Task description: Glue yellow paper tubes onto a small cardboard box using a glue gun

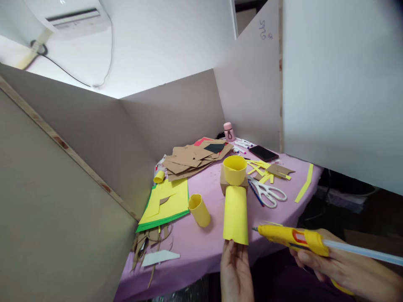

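Note:
My left hand (235,266) grips the lower end of a long yellow paper tube (236,214), with its fingertips at the bottom edge. In my right hand (327,256) is a yellow glue gun (291,237). A clear glue stick (362,248) runs out of its back, and the nozzle points left, a short way from the tube. Just beyond the tube, a wide yellow paper ring (235,170) sits on a small brown cardboard piece (223,184). To the left, a shorter yellow paper tube (199,210) stands slightly tilted on the table.
White-handled scissors (269,193), yellow strips (262,170) and a phone (263,153) lie right. Yellow and green sheets (176,193) are left, cardboard pieces (185,157) behind. A pink bottle (228,132) stands at the back. Grey panels (176,113) enclose the purple-covered table (185,268).

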A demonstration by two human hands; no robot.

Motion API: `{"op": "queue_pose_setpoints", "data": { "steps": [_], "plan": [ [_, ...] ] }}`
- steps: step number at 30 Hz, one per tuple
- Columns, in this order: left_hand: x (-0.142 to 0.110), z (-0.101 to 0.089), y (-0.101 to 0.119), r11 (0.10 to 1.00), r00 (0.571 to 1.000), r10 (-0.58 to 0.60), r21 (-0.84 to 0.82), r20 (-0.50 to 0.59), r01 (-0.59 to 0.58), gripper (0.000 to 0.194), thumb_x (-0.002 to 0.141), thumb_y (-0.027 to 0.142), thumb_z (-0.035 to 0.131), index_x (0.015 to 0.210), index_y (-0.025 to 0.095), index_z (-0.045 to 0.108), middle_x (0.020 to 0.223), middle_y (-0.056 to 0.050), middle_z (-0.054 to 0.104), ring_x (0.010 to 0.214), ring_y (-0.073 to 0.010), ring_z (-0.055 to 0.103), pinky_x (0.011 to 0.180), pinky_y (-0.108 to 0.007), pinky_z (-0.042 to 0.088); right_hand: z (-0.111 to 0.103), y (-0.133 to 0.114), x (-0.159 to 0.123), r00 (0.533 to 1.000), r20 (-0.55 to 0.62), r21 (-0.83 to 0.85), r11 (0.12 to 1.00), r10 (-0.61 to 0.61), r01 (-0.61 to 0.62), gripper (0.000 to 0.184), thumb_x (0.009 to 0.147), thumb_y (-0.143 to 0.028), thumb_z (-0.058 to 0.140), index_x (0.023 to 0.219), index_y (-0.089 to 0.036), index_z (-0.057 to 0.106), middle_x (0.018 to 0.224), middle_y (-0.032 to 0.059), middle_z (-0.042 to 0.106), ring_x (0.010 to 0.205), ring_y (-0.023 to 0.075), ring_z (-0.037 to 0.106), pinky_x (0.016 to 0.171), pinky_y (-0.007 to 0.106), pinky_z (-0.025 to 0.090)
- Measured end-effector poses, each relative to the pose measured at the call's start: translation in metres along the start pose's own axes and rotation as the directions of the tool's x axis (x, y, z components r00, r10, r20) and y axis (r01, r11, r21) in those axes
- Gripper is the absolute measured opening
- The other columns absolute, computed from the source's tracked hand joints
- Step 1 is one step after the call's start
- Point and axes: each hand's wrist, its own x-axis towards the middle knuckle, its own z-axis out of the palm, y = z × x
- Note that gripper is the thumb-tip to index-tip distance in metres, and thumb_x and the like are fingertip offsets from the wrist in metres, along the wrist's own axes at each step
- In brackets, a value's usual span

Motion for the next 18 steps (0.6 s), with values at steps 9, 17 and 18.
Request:
{"op": "queue_pose_setpoints", "data": {
  "steps": [9, 17, 18],
  "plan": [
    [-0.007, -0.011, -0.003, 0.999, 0.995, 0.035, 0.044, -0.096, -0.031, 0.014, 0.089, 0.011, 0.042, 0.088, 0.013, 0.056, 0.084, -0.009, 0.066, 0.075, -0.0142, 0.068, 0.066, -0.023, 0.055, 0.003, 0.004, 0.000, 1.000, 0.012, 0.015, 1.000, -0.018, 0.018, 0.041, 0.081, -0.060, 0.055, 0.085, -0.019, 0.061, 0.070, -0.0007, 0.057, 0.054, 0.0114, 0.054, 0.047, 0.019, 0.044],
    [0.037, -0.019, 0.065, 0.403, 0.641, 0.697, 0.564, 0.322, -0.721, 0.049, 0.077, 0.027, 0.066, 0.120, 0.027, 0.043, 0.136, -0.008, 0.042, 0.134, -0.0193, 0.034, 0.111, -0.034, 0.026, 0.001, 0.002, -0.004, 0.998, -0.058, 0.019, 1.000, -0.011, 0.012, 0.042, 0.080, -0.062, 0.056, 0.087, -0.022, 0.065, 0.073, 0.0015, 0.063, 0.057, 0.0158, 0.060, 0.054, 0.026, 0.052],
    [0.047, -0.013, 0.079, 0.351, 0.622, 0.678, 0.571, 0.392, -0.742, 0.060, 0.073, 0.026, 0.069, 0.126, 0.027, 0.039, 0.146, -0.008, 0.032, 0.141, -0.0193, 0.020, 0.115, -0.034, 0.018, 0.002, 0.004, -0.004, 0.997, -0.071, 0.024, 0.999, -0.023, 0.024, 0.042, 0.079, -0.062, 0.056, 0.088, -0.022, 0.065, 0.073, 0.0015, 0.063, 0.056, 0.0159, 0.060, 0.053, 0.026, 0.052]
  ]
}}
